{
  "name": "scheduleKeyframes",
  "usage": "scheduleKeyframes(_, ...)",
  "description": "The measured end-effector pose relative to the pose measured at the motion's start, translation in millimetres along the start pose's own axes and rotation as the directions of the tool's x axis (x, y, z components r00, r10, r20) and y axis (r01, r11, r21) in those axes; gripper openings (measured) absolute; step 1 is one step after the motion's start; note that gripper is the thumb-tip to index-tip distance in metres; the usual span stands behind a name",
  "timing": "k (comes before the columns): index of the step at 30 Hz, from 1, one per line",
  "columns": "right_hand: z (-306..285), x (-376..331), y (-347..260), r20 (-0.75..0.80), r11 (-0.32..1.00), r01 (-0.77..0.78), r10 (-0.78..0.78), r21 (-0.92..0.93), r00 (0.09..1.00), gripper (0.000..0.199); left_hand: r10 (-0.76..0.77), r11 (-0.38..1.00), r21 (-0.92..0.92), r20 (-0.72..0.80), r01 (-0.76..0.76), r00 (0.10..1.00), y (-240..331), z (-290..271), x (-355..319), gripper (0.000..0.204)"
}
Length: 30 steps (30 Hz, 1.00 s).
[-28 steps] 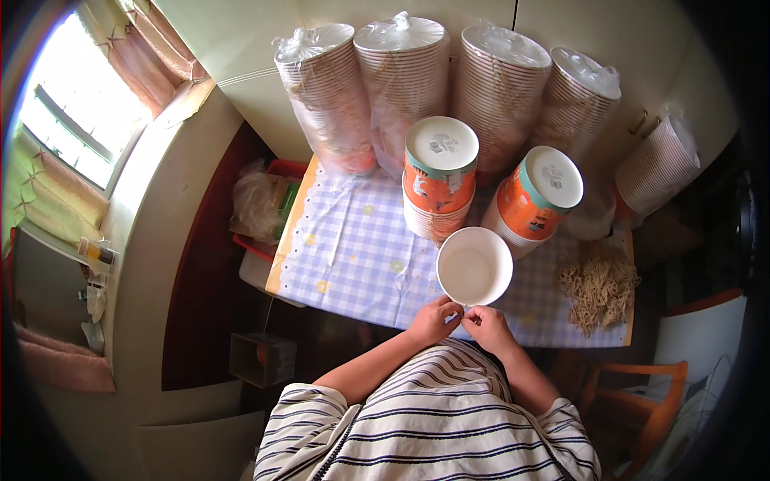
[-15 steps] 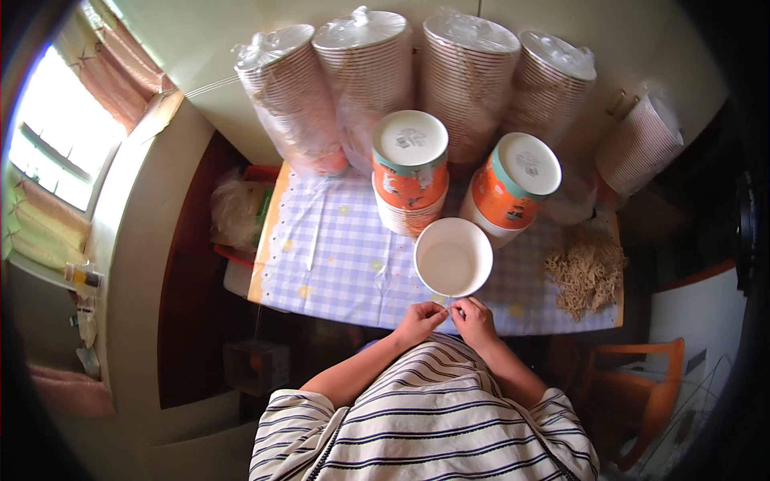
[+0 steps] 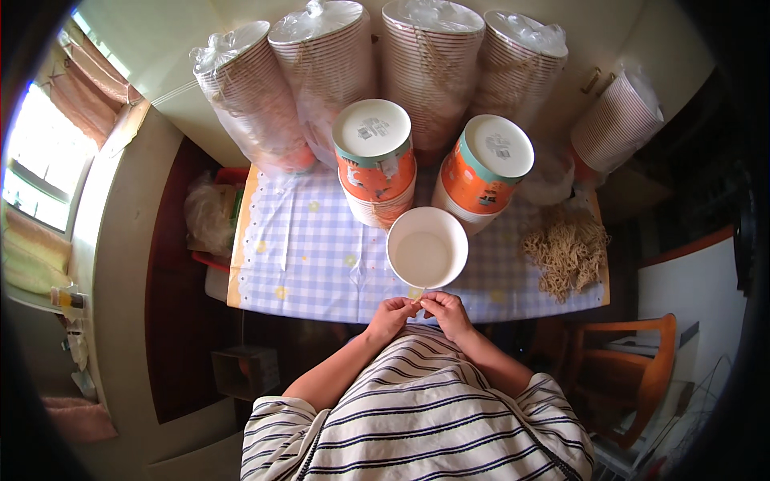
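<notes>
Just in front of the table's near edge, my left hand (image 3: 391, 315) and my right hand (image 3: 447, 311) meet with fingertips pinched together. Between them shows a thin pale strand (image 3: 419, 294); its kind is too small to make out. An open white paper bucket (image 3: 425, 248) stands upright right beyond my fingers, and neither hand grips it. Behind it are two stacks of upside-down paper buckets, the left stack (image 3: 377, 172) and the right stack (image 3: 485, 172), both orange with a teal band. A tangled heap of beige strings (image 3: 568, 250) lies to the right.
Tall plastic-wrapped bucket stacks (image 3: 433, 72) line the back of the table, with another wrapped stack (image 3: 618, 124) leaning at the far right. A checked blue-and-white cloth (image 3: 297, 240) covers the table. A wooden chair (image 3: 642, 385) stands at lower right; a red crate (image 3: 233, 176) sits left.
The whole view has shifted, so the table's contents appear farther left. My fingertips are still together, and the pale strand now shows between them.
</notes>
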State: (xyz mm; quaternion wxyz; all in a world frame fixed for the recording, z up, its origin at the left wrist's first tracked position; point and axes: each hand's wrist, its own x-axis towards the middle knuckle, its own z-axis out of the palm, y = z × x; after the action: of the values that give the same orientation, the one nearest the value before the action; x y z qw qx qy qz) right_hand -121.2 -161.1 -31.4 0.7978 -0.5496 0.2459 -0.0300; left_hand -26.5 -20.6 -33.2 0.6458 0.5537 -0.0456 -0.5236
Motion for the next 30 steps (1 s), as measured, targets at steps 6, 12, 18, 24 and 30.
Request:
scheduleKeyframes(6, 1, -2, -1, -0.009, 0.995, 0.050, -0.051, -0.082, 0.999, 0.018, 0.020, 1.000, 0.006, -0.022, -0.020, 1.000, 4, 4, -3, 0.018)
scheduleKeyframes(12, 2, -3, 5, -0.017, 0.995, 0.040, -0.041, -0.095, 0.999, 0.017, 0.026, 0.999, 0.044, -0.027, -0.025, 0.999, 2, 2, -3, 0.019)
scheduleKeyframes(18, 3, -1, 8, -0.058, 0.982, 0.079, -0.090, -0.174, 0.994, 0.015, 0.044, 0.994, 0.097, -0.029, -0.041, 0.999, 6, 5, -4, 0.018)
scheduleKeyframes(24, 7, -1, 8, -0.111, 0.999, 0.037, -0.038, -0.007, 0.993, 0.013, 0.014, 0.988, 0.152, -0.070, -0.003, 0.997, 3, 3, 0, 0.018)
scheduleKeyframes(30, 5, -2, 5, -0.053, 0.892, -0.236, 0.276, 0.386, 0.960, 0.011, 0.115, 0.991, 0.079, -0.127, -0.105, 0.985, -7, 2, 3, 0.010)
